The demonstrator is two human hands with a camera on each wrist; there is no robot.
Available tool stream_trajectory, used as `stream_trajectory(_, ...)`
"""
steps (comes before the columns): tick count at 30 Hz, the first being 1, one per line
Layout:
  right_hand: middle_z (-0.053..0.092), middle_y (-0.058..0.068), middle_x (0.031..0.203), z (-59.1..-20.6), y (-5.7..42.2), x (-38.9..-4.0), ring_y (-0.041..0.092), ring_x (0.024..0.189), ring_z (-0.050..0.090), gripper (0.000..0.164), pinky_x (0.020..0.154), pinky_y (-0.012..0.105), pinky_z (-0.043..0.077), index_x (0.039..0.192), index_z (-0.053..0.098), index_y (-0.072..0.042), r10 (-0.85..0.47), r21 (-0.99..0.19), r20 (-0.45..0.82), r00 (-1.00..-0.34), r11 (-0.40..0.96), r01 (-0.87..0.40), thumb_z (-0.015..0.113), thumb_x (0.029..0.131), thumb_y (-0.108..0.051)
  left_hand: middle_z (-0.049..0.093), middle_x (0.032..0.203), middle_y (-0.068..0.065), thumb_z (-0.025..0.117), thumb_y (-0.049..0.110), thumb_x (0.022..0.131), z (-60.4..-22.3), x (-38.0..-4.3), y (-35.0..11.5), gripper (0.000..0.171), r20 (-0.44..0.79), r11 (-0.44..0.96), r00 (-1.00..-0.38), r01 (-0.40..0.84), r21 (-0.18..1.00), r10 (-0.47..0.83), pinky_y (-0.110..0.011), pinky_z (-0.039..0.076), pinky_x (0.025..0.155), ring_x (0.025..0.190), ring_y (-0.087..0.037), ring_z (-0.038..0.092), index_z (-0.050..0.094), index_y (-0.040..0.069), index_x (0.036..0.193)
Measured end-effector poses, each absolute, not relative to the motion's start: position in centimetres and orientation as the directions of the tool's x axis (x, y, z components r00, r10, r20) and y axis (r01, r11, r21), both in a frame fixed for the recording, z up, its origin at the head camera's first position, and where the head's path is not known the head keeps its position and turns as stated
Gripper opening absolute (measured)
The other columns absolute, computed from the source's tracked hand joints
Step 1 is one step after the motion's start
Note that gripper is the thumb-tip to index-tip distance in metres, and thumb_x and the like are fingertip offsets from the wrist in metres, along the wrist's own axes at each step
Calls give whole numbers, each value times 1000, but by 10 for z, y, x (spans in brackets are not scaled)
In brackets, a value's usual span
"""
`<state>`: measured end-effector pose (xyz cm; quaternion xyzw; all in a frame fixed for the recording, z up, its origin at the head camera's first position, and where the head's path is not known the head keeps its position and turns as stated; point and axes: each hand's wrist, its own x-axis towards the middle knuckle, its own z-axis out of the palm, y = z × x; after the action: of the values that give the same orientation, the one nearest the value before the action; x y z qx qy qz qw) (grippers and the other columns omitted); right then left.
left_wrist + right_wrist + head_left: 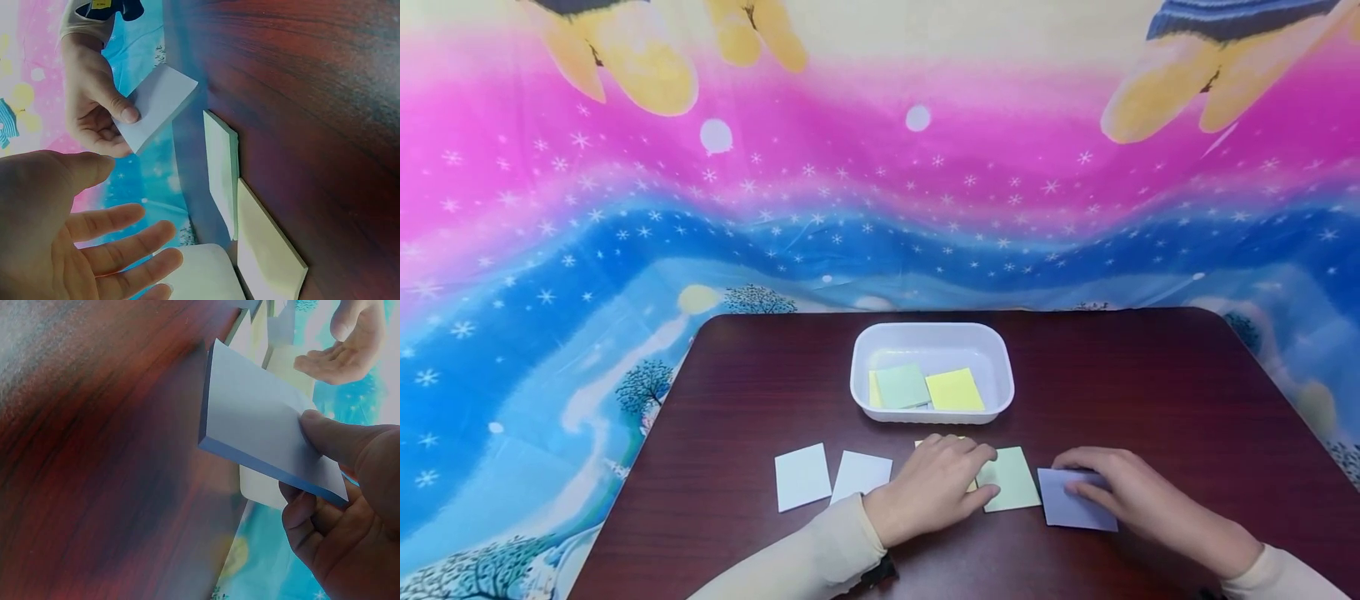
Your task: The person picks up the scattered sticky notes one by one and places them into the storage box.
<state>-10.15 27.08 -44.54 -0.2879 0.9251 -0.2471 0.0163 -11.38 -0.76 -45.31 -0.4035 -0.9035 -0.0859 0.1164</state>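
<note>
My right hand (pixel 1138 492) pinches a purple sticky note pad (pixel 1078 504) near the right of the table, thumb on its top face and fingers beneath. In the right wrist view the pad (pixel 262 412) is tilted and raised off the wood. My left hand (pixel 936 483), palm down with spread, relaxed fingers, hovers over a yellow pad (pixel 925 443) and the left edge of a light green pad (pixel 1015 483). It holds nothing. Most of the yellow pad is hidden by it in the head view; the left wrist view shows that pad (pixel 269 250) beside the green one.
Behind the hands stands a white plastic bin (pixel 932 342) with a light green pad (pixel 902 386) and a bright yellow pad (pixel 955 390) in it. Left of my left hand lie a whitish pad (pixel 802 477) and a pale lavender pad (pixel 862 475). A patterned cloth hangs beyond the table.
</note>
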Motion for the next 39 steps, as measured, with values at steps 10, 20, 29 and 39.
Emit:
stream_trajectory(10, 64, -14, 96, -439, 270, -102, -1, 87, 58, 22, 68, 30, 52, 103, 66, -22, -534, -453, 136, -835, 716, -531, 69, 82, -18, 63, 95, 12, 51, 47, 91, -448, -116, -4, 36, 280, 645, -636, 761, 72, 719, -24, 40, 69, 85, -8, 56, 62, 20, 112)
stream_trajectory(20, 64, -13, 97, -434, 269, -105, 0, 86, 58, 24, 67, 29, 52, 104, 66, -22, -533, -453, 136, -835, 716, -531, 69, 81, -17, 64, 97, 10, 51, 47, 91, -445, -119, -5, 36, 285, 645, -637, 760, 76, 716, -24, 41, 70, 86, -8, 57, 62, 20, 113)
stream_trajectory(29, 64, -14, 96, -430, 266, -108, -1, 85, 57, 22, 66, 28, 51, 104, 66, -22, -538, -442, 178, -824, 704, -555, 68, 82, -17, 64, 98, 9, 52, 46, 91, -442, -121, -6, 37, 291, 655, -652, 749, 101, 701, -24, 42, 71, 88, -8, 58, 63, 20, 114)
stream_trajectory(39, 64, -14, 97, -420, 262, -114, -1, 85, 57, 25, 67, 27, 52, 104, 66, -23, -510, -445, 169, -843, 724, -527, 70, 81, -15, 64, 102, 7, 52, 45, 91, -434, -125, -9, 38, 285, 660, -668, 739, 138, 688, -27, 45, 79, 93, -7, 57, 63, 18, 115)
